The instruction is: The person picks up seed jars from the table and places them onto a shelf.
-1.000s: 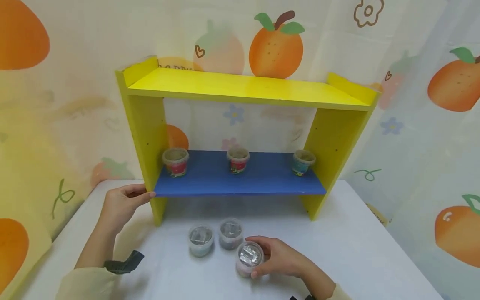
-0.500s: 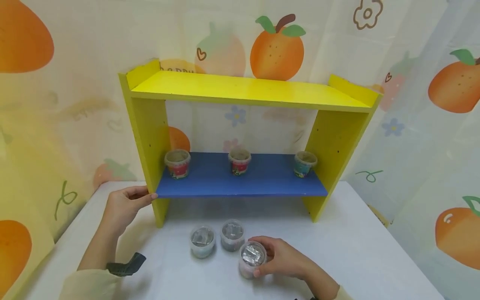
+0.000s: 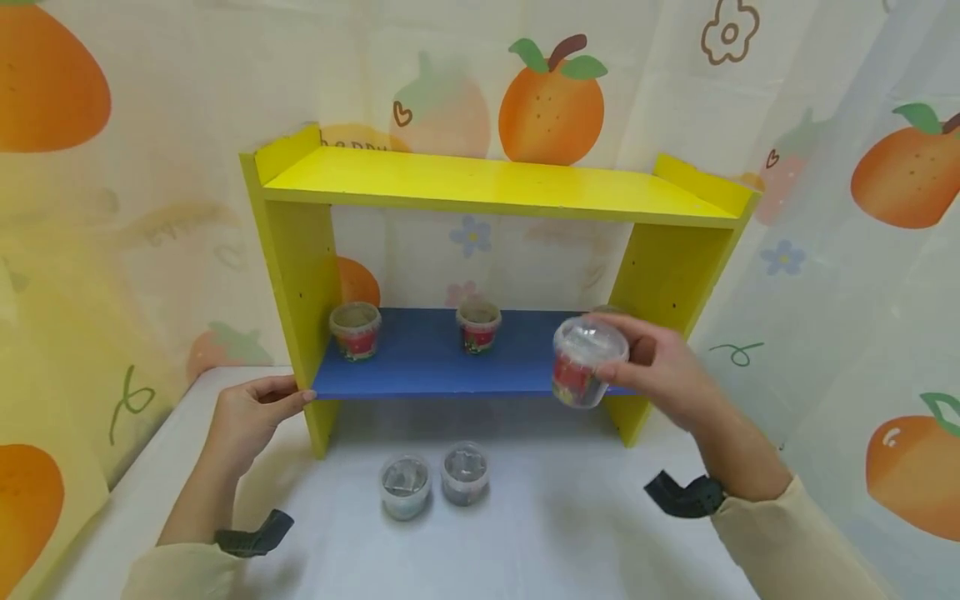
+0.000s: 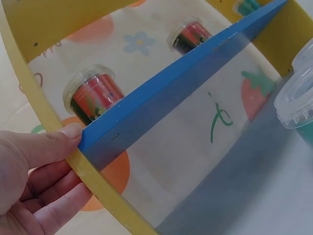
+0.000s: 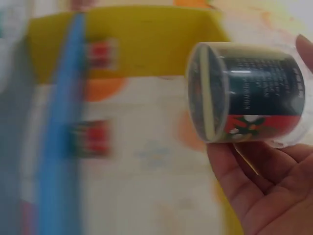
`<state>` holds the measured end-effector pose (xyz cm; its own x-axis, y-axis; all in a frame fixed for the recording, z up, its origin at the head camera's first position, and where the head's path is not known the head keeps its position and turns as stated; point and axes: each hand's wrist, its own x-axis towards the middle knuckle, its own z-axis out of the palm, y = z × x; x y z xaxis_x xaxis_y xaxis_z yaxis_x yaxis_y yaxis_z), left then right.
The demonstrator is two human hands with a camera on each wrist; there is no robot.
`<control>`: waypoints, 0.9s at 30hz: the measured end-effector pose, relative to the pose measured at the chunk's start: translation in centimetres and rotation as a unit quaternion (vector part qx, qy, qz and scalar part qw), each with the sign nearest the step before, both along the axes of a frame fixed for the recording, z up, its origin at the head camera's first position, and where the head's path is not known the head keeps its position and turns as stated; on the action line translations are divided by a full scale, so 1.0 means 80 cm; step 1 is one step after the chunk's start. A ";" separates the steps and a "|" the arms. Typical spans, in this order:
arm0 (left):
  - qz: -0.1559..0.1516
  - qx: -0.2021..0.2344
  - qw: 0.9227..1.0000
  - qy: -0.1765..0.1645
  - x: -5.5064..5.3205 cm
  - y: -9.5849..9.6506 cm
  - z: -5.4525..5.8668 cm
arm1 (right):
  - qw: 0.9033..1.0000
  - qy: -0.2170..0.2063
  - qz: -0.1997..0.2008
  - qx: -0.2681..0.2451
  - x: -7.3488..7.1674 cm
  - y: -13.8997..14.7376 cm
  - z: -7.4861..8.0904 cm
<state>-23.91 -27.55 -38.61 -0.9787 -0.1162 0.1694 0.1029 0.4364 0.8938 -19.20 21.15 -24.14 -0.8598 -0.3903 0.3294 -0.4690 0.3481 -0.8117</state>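
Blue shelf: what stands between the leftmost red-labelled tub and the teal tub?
One other red-labelled tub, on the blue shelf; the left wrist view shows it between them.

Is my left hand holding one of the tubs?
No, your left hand grips the yellow side panel of the shelf unit.

Three cups (image 3: pixel 477 327) line the shelf unit (image 3: pixel 487 177), a held tub (image 3: pixel 576 373) at its four o'clock, two tabletop tubs (image 3: pixel 406 483) at six.
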 end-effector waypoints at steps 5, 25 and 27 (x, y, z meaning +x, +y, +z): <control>0.002 0.005 1.000 0.002 0.000 0.001 -0.002 | 0.993 0.075 -0.066 -0.057 -0.002 0.006 0.094; 0.013 -0.001 1.000 -0.016 0.000 0.003 0.001 | 0.937 -0.052 -0.339 0.071 -0.116 0.050 0.203; 0.015 0.001 1.000 -0.014 0.000 0.003 0.000 | 0.933 -0.062 -0.344 0.083 -0.122 0.050 0.205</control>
